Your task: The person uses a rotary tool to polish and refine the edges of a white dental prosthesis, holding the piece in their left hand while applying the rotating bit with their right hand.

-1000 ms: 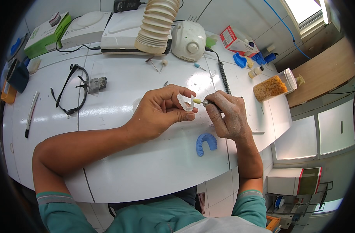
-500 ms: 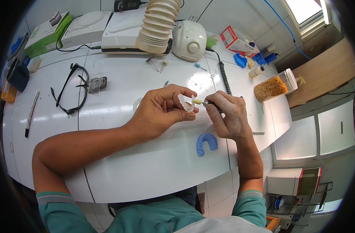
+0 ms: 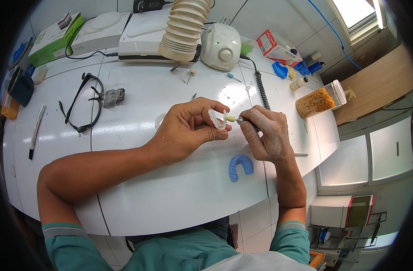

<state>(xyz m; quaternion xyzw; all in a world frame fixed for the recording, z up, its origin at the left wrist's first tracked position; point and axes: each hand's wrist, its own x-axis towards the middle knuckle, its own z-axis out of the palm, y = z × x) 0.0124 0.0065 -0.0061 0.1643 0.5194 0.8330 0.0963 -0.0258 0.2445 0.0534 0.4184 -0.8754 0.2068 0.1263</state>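
Your left hand [image 3: 188, 128] pinches a small clear plastic piece [image 3: 217, 119] above the white table [image 3: 170, 198], fingers closed around it. Your right hand [image 3: 266, 137] grips a small grinding tool [image 3: 233, 119], its yellowish tip touching the piece. A blue horseshoe-shaped mould [image 3: 240, 166] lies on the table just beside your right wrist.

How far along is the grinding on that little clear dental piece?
Underway. The left hand pinches the clear dental piece while the right hand presses the handpiece's yellowish tip against it. White dust on the right hand suggests grinding already done. The blue arch-shaped piece lies untouched on the table.
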